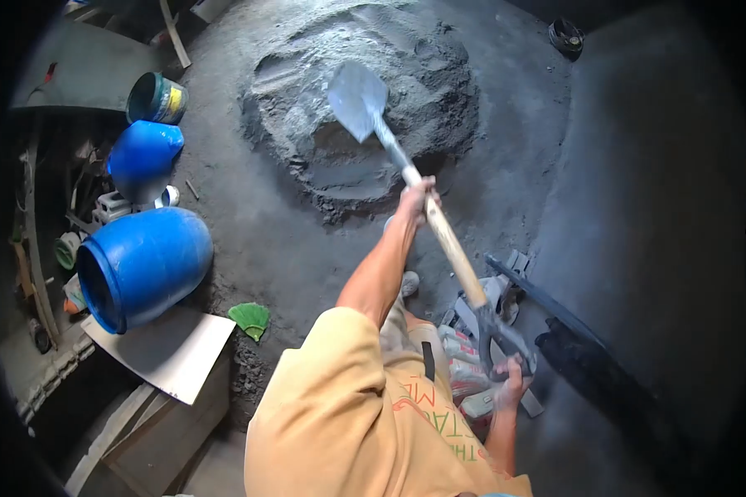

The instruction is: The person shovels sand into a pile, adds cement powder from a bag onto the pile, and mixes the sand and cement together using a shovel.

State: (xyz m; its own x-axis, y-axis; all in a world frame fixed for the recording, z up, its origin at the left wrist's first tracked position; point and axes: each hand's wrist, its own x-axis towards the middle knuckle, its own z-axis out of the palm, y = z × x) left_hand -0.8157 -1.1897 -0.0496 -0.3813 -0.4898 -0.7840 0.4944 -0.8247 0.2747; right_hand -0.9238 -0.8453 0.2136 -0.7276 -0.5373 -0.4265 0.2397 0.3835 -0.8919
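Observation:
A shovel stretches diagonally in front of me, its metal blade up and to the left and its wooden shaft coming down to the right. My left hand is wrapped round the shaft near the metal socket. Lower right, my right hand grips the dark D-shaped handle at the shovel's end. The blade lies over a wide heap of grey, sand-like powder; whether it touches the heap I cannot tell. A hollow shows in the heap just below the blade.
To the left, a blue barrel lies on its side, with a blue container and a dark bucket beyond it. A green fan-shaped piece and a pale board are nearby. Bags lie by my right side, along a wall.

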